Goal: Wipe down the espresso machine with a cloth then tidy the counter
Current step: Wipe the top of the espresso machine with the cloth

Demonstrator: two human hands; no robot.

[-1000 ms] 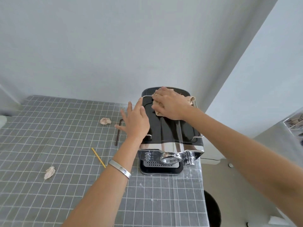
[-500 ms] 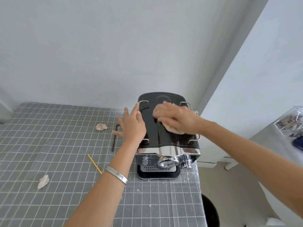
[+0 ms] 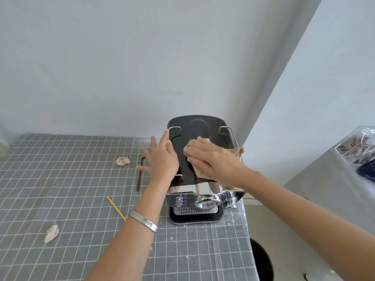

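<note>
Two crumpled paper scraps lie on the grey grid-patterned tabletop (image 3: 60,179): the nearer scrap (image 3: 51,233) at lower left, the farther scrap (image 3: 123,160) toward the wall. Between them lie a thin yellow stick (image 3: 116,208) and a dark bent metal rod (image 3: 139,174). Left hand (image 3: 161,159), fingers spread, braces the left side of the black-and-chrome espresso machine (image 3: 199,175) at the tabletop's right end. Right hand (image 3: 213,159), fingers together, presses a beige cloth (image 3: 199,171) flat on the machine's black top.
</note>
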